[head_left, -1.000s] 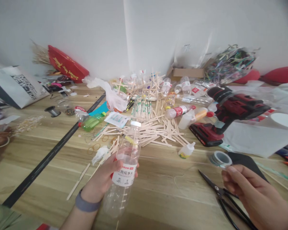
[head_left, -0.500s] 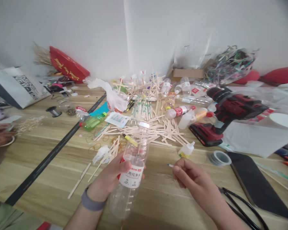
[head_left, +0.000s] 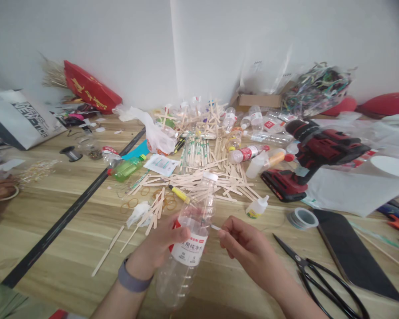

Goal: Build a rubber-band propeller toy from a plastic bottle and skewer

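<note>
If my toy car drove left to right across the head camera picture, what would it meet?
White bag → wire spool → green bottle → clear bottle → right hand → grey roll → black phone.

A plain grey-purple band (head_left: 132, 276) circles the left wrist (head_left: 145, 263).

From my remote seat I saw a wood-grain table (head_left: 69, 248), crossed by a black strip (head_left: 64, 220); directly on it rested scattered craft sticks (head_left: 186, 181), black-handled scissors (head_left: 302, 265), a smartphone (head_left: 355, 257), a wire spool (head_left: 72, 154), a small glue bottle (head_left: 256, 207) and a cordless drill (head_left: 319, 144).
</note>
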Tool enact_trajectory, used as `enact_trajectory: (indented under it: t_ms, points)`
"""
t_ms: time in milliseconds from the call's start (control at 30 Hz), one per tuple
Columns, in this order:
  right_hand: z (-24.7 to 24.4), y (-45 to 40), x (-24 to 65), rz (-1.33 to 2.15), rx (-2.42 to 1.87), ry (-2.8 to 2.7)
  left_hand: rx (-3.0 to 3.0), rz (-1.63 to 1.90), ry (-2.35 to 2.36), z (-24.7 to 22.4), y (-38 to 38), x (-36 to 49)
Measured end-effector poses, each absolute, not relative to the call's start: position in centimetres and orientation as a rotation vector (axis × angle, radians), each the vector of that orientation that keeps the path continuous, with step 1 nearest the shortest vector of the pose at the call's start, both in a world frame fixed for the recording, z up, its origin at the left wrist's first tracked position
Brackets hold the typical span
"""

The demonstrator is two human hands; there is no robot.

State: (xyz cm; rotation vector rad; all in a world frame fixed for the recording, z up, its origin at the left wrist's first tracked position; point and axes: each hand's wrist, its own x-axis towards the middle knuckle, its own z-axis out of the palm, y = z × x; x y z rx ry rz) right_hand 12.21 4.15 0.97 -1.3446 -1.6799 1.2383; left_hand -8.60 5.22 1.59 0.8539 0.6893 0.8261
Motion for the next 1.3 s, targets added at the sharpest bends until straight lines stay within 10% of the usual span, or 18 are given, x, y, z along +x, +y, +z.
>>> enact_trajectory:
  t_ms: [1300]
  points:
    - [-0.5,2.9,19.3,1.144,-1.522,-1.455,0.807,0.883,0.637,1.2,5.3,-10.5]
